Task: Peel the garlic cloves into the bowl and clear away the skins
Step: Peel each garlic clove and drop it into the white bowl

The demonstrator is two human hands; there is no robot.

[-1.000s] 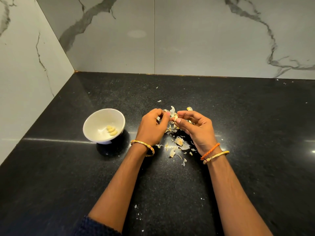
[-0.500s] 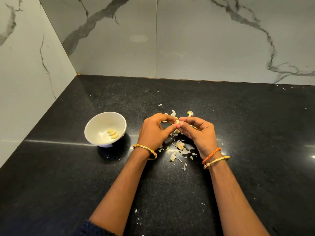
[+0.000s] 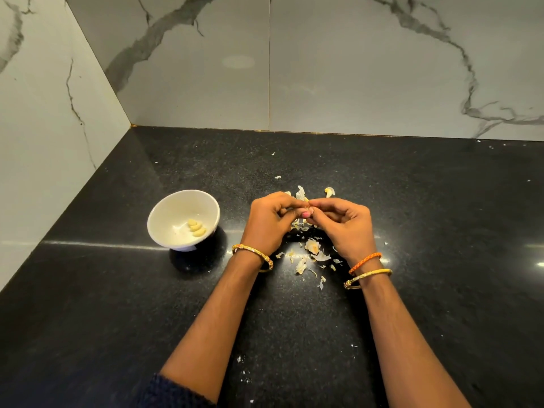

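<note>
My left hand [image 3: 269,222] and my right hand [image 3: 343,228] meet fingertip to fingertip over the black counter and pinch a small garlic clove [image 3: 307,205] between them; the clove is mostly hidden by the fingers. Papery garlic skins [image 3: 312,248] lie scattered on the counter under and in front of my hands. More skin pieces [image 3: 300,192] and a curled bit [image 3: 329,191] lie just behind my fingers. A white bowl [image 3: 164,219] stands to the left of my left hand, with three peeled cloves [image 3: 196,226] in it.
The black stone counter [image 3: 441,231] runs to a marble wall [image 3: 353,69] at the back and another marble wall [image 3: 44,128] on the left. Tiny skin flecks [image 3: 243,369] dot the counter near me, between my forearms.
My hands have closed in on each other and lifted slightly, fingertips now tight together on the clove. The bowl and the skins lie as before.
</note>
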